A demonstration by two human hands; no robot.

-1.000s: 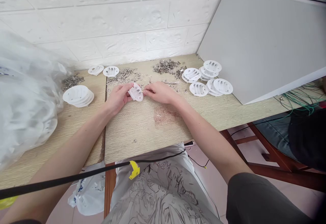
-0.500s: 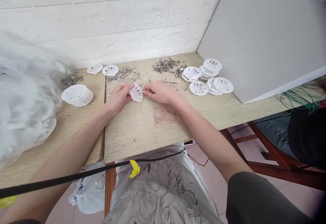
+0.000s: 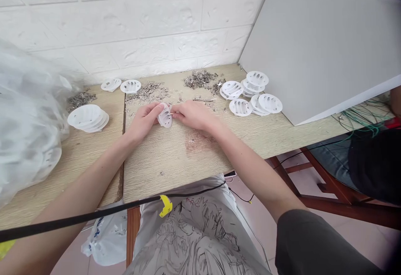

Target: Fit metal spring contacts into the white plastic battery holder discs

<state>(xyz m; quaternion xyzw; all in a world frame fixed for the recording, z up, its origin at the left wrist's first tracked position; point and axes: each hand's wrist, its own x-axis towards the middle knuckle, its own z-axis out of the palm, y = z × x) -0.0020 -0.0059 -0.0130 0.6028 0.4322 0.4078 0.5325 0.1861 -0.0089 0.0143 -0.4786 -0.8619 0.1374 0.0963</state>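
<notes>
From the head camera I see my left hand (image 3: 144, 120) gripping a white slotted plastic disc (image 3: 165, 116), tilted up on edge just above the wooden table (image 3: 175, 158), near its middle. My right hand (image 3: 192, 114) is pinched shut at the disc's right rim; a thin metal piece seems to sit between the fingertips, but it is too small for me to be sure. Behind the hands lie scattered metal bits (image 3: 200, 79) in loose heaps. To the right sits a cluster of finished-looking discs (image 3: 250, 93), just beside a grey panel (image 3: 319, 45). On the left I see a stack of white discs (image 3: 87, 117), 2 single discs (image 3: 120, 85) near the wall, and a clear plastic bag (image 3: 25, 116).
</notes>
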